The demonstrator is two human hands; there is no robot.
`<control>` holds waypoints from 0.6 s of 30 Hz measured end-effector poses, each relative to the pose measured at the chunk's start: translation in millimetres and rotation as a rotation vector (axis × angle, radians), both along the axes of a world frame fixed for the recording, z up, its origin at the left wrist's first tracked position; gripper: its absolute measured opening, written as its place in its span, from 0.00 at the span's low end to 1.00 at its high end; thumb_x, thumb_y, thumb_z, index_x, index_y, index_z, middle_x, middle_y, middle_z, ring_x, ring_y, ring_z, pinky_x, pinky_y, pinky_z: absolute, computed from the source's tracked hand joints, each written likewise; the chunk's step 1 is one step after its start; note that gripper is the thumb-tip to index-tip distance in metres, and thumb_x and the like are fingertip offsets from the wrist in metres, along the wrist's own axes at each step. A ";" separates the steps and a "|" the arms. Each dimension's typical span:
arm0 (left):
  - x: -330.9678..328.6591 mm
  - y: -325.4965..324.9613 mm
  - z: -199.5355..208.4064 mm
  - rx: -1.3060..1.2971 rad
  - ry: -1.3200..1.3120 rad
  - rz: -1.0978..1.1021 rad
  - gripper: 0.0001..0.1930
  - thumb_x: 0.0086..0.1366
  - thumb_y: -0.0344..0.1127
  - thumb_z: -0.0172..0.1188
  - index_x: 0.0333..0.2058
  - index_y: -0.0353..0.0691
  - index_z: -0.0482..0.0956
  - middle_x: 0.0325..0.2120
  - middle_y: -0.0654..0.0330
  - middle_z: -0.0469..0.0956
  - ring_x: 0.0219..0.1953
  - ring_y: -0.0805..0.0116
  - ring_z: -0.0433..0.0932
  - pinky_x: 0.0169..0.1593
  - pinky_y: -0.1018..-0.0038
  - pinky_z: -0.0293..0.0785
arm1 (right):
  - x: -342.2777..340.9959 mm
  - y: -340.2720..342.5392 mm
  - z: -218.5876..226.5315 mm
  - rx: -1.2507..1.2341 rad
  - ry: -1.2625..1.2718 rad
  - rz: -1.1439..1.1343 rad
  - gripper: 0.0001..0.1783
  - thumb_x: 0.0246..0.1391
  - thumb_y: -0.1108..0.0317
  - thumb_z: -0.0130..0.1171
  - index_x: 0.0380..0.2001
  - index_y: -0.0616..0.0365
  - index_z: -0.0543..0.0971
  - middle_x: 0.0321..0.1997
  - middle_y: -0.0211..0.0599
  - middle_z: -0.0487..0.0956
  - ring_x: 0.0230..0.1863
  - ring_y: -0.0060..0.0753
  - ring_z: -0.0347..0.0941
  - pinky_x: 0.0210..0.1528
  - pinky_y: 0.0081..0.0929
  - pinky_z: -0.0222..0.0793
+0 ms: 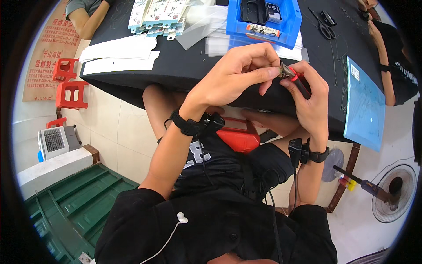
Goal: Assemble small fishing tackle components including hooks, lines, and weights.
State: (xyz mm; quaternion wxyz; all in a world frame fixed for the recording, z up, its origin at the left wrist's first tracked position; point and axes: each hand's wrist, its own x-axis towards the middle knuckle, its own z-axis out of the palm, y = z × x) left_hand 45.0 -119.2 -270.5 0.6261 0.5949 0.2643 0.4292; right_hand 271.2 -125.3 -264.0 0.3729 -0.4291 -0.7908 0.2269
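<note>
Both of my hands are raised over the near edge of the black-covered table, close together. My right hand (313,94) is closed around a pair of pliers (302,86) with red and black handles, their metal jaws pointing toward my left hand. The fingers of my left hand (239,72) are pinched together at the jaw tips. A tiny piece seems to sit between the left fingertips and the jaws, too small to make out. Behind my hands stands a blue plastic bin (241,39) holding a black case (254,12), a small box and a slim printed packet (262,30).
White card strips (121,60) and printed packets (159,15) lie at the table's left. Scissors (324,30) and loose thread lie right of the bin. A light-blue sheet (364,108) overhangs the right edge. Other people's arms (381,66) rest at the far corners. Red stools (72,94) stand left.
</note>
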 end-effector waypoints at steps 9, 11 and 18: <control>0.3 -1.2 -0.1 -0.021 -0.002 -0.006 0.06 0.76 0.33 0.59 0.43 0.37 0.76 0.28 0.67 0.75 0.27 0.80 0.72 0.34 0.82 0.66 | -1.9 -5.9 2.1 -0.038 -0.036 -0.037 0.10 0.55 0.71 0.72 0.36 0.59 0.81 0.29 0.37 0.80 0.33 0.39 0.70 0.38 0.34 0.66; -0.1 -1.4 0.3 -0.019 0.006 0.006 0.06 0.75 0.33 0.59 0.43 0.37 0.76 0.28 0.68 0.74 0.26 0.81 0.69 0.33 0.82 0.64 | -4.0 -6.2 1.1 -0.055 0.001 -0.043 0.09 0.55 0.72 0.72 0.36 0.59 0.81 0.28 0.37 0.79 0.33 0.39 0.70 0.37 0.33 0.65; -2.8 -10.2 1.5 0.108 0.145 0.149 0.06 0.74 0.33 0.59 0.42 0.36 0.76 0.24 0.71 0.70 0.25 0.84 0.61 0.30 0.83 0.56 | -1.0 -4.6 -1.1 -0.301 0.498 -0.282 0.08 0.65 0.68 0.66 0.35 0.61 0.79 0.21 0.28 0.74 0.19 0.19 0.65 0.24 0.25 0.60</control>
